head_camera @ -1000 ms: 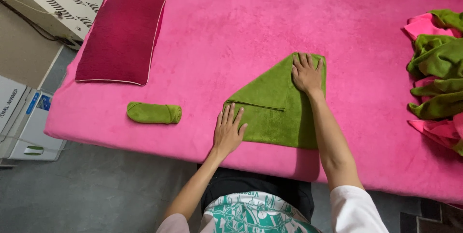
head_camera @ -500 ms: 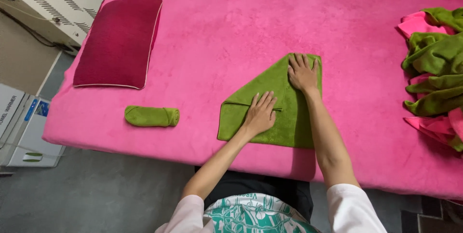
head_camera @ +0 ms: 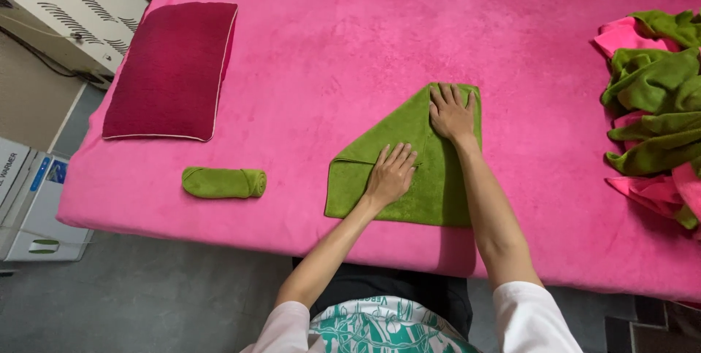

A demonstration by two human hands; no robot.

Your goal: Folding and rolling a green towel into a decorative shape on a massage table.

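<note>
At the far left I see a dark red cushion (head_camera: 171, 70) lying flat on the pink bed (head_camera: 336, 39), its long side running away from me. Just nearer, close to the front edge, a rolled green towel (head_camera: 223, 182) lies with its long axis left to right.

Middle of the bed is the work in hand: a green towel (head_camera: 438, 178) folded flat, near the front edge. Its left top corner is turned in, so a slanted edge climbs from the lower left up to the top right; the straight right side runs away from me, and that is its longer line. The point of the shape faces up and right.

My left hand (head_camera: 392, 174) lies flat on the towel's middle, fingers spread and pressing down, pinching nothing. My right hand (head_camera: 451, 113) lies flat on the top right corner, fingers also spread, palm down, holding nothing.

I judge the towel soft, light and limp, with a nap that grips the bed cover, so it should stay put under a flat palm but sag if lifted by one spot. Corners and folded edges look like the best places to take hold.

At the far right, well apart, sits a loose heap of green and pink towels (head_camera: 653, 105).
</note>
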